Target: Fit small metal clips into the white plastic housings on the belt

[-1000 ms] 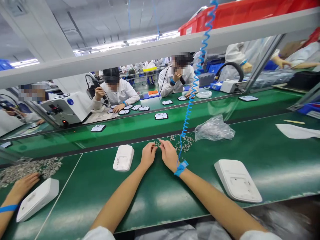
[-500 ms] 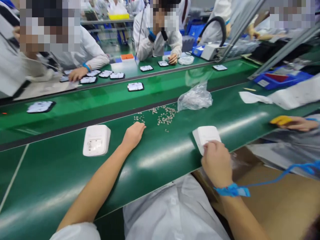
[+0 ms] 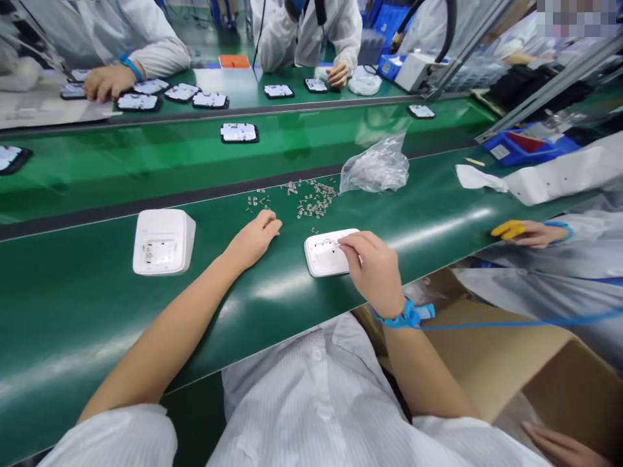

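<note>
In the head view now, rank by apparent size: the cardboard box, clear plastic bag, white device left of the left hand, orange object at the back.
1. Cardboard box
2. White device left of the left hand, clear plastic bag: too alike to rank
3. Orange object

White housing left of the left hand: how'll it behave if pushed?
The white housing looks stiff: its moulded edges hold their shape. Probably won't roll, given its boxy form. It may slide, since the green worktop looks smooth and shiny.
</note>
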A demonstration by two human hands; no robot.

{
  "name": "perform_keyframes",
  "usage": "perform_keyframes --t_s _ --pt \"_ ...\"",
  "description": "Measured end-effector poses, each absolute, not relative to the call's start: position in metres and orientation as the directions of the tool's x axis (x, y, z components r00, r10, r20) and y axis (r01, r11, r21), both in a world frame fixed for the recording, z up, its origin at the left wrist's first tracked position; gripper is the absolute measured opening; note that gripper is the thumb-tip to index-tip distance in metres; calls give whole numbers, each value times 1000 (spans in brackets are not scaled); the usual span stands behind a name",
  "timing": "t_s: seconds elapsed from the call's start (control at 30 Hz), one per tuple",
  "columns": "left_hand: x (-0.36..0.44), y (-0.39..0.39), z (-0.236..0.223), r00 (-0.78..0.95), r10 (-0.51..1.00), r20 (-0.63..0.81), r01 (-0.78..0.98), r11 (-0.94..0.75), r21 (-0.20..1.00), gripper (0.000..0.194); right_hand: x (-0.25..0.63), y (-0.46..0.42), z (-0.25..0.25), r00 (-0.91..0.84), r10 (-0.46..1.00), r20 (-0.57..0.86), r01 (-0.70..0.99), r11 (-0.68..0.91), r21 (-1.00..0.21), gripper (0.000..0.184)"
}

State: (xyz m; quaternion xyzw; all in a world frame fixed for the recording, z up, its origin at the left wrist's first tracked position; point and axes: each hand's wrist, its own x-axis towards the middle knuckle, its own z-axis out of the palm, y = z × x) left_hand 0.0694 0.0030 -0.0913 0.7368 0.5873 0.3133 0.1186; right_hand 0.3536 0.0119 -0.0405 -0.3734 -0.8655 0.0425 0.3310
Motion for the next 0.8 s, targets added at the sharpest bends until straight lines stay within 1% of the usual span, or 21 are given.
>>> perform_keyframes --t_s 0.03,0.1,0.13,0.17,0.23,0.3,0.33,0.4,0.47,0.53,0.6,0.73,0.8 --pt "74 1 -87 102 960 259 767 -242 594 25 358 18 -42 -545 651 528 600 743 -297 19" --pt "85 -3 -80 135 979 149 723 -201 661 26 365 33 -44 -642 597 481 568 792 -225 19" --pt "91 -6 -78 178 976 129 714 -218 665 26 366 41 -44 -690 570 446 552 813 -186 20" --pt "98 -8 -78 238 961 141 721 -272 637 26 366 48 -44 -731 546 409 537 830 -150 21" --pt "111 -13 -82 377 903 203 753 -427 500 27 363 61 -44 -800 499 333 499 862 -93 23" --pt "120 -16 -88 484 841 241 766 -540 348 32 358 68 -44 -854 446 268 449 892 -55 25" --pt "123 -16 -91 516 821 245 771 -570 285 35 355 70 -45 -873 423 245 427 903 -36 26" --pt "124 -17 -94 534 814 230 795 -575 192 38 351 71 -48 -896 390 214 398 917 -4 26" --pt "122 -16 -94 517 832 202 830 -545 121 39 348 72 -52 -901 384 202 394 919 7 24" --pt "121 -16 -93 492 852 180 854 -513 89 39 348 72 -56 -897 393 201 401 916 -5 23" --pt "121 -15 -91 494 852 170 853 -513 92 42 349 73 -57 -887 409 212 414 910 -26 21" --pt "122 -15 -91 550 815 186 811 -573 114 46 352 74 -58 -867 431 250 427 901 -72 20" --pt "122 -14 -92 564 803 193 799 -589 117 48 352 75 -58 -866 435 247 428 900 -82 20"
